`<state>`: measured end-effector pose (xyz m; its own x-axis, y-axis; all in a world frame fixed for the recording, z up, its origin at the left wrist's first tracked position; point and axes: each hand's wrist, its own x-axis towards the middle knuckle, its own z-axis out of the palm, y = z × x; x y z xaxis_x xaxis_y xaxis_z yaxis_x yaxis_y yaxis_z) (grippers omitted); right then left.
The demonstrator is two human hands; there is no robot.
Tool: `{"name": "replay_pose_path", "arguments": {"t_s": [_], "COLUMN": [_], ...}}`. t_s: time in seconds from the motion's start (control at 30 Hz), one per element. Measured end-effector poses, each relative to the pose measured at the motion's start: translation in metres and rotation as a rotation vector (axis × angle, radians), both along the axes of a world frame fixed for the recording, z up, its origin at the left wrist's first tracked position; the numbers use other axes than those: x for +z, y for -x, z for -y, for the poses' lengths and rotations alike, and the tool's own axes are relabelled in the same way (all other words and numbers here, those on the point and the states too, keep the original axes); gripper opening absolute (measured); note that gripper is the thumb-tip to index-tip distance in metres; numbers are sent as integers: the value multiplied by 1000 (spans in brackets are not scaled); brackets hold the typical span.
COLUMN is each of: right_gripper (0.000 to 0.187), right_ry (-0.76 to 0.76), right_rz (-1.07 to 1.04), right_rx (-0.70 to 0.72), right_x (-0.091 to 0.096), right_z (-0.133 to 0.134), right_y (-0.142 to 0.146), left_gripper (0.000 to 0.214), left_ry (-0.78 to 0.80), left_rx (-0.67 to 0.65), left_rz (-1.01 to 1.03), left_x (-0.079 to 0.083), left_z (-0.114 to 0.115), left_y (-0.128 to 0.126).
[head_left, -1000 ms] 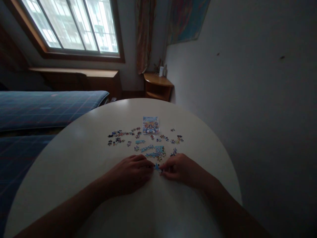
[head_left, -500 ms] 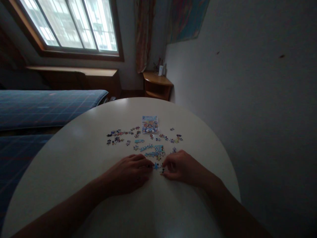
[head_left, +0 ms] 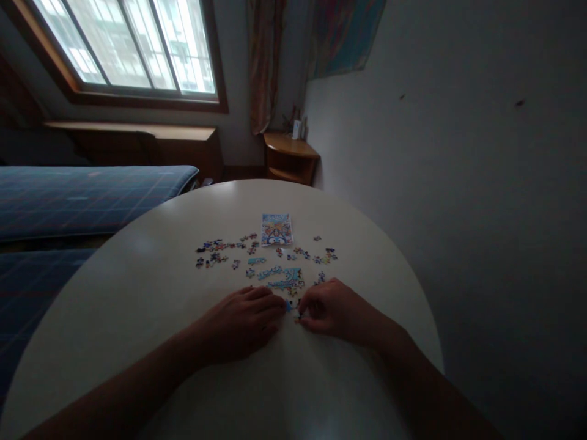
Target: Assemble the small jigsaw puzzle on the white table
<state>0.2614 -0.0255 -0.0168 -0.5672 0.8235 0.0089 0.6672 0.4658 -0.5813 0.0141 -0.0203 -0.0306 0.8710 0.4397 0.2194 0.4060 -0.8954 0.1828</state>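
The person's two bare hands work at the near part of a round white table (head_left: 183,238), over a jigsaw. The left hand (head_left: 245,319) lies palm down, fingers extended together, its fingertips at a blue jigsaw piece (head_left: 288,305); whether they pinch it or merely rest on it cannot be told. The right hand (head_left: 328,307) is curled, thumb and forefinger bent toward a small dark-and-pale jigsaw piece (head_left: 298,318) just beside the blue one; the piece is too small and dim to show whether it is gripped. Just beyond the fingers lies a partly joined blue section (head_left: 293,277), with a joined strip (head_left: 269,273) to its left and a light-blue piece (head_left: 257,261) farther out. Loose pieces lie in a left-hand scatter (head_left: 213,247) and a right-hand scatter (head_left: 326,256). Behind them, a colourful printed packet or sheet (head_left: 277,230) lies flat. Past the table stand a plaid mattress (head_left: 92,198) at left and a wooden corner shelf (head_left: 290,145) by the wall.
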Motion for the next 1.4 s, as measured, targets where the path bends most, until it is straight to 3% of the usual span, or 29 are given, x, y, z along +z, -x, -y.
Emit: {"name": "replay_pose_path", "arguments": {"t_s": [0.3,0.7,0.93,1.4], "right_gripper": [8,10,14,14], "right_ry": [79,-34,-93,-143], "right_rz": [-27,14,39,22], "right_rx": [-19,-34,0,27], "right_x": [3,4,-3,-12], "right_z": [2,0,0,1], "right_y": [-3,-3,12,27], "left_gripper": [21,20,20,21], "left_ry": [-6,38,117,123], "left_rx": [-53,-40,-66,-81], "left_rz": [68,124,104,64], "left_x": [-2,5,7,8], "left_z": [-5,-10,-12,-12], "left_y": [5,12,15,14]}}
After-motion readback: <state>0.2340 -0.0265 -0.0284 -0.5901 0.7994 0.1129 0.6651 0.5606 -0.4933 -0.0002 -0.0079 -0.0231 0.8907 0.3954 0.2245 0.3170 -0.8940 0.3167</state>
